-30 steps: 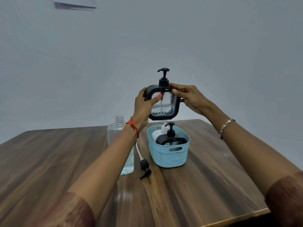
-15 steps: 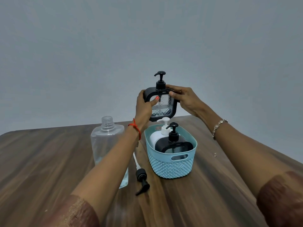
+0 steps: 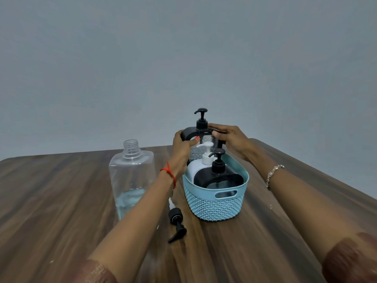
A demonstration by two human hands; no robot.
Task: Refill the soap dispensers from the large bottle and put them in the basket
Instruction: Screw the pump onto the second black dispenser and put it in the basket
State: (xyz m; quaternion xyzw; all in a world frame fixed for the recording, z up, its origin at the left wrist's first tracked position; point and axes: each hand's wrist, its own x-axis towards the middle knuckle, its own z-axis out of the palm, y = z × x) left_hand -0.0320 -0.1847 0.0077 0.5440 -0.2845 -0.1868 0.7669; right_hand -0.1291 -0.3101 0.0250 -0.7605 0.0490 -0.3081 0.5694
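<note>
A black-framed glass soap dispenser (image 3: pixel 201 129) with a black pump is upright at the back end of the light blue basket (image 3: pixel 216 207), its lower part hidden behind the other dispensers. My left hand (image 3: pixel 182 149) grips its left side and my right hand (image 3: pixel 230 140) grips its right top corner. Inside the basket stand a white dispenser (image 3: pixel 196 167) and a second black dispenser (image 3: pixel 218 177). The large clear bottle (image 3: pixel 131 176) stands uncapped to the left, with a little liquid at its bottom.
The large bottle's black pump cap (image 3: pixel 176 220) with its white tube lies on the wooden table (image 3: pixel 61 201) between the bottle and the basket. A plain grey wall rises behind the table's far edge.
Both hands have lowered the black-framed dispenser from above the basket down into its back end. The camera has also tilted, so everything sits lower in view.
</note>
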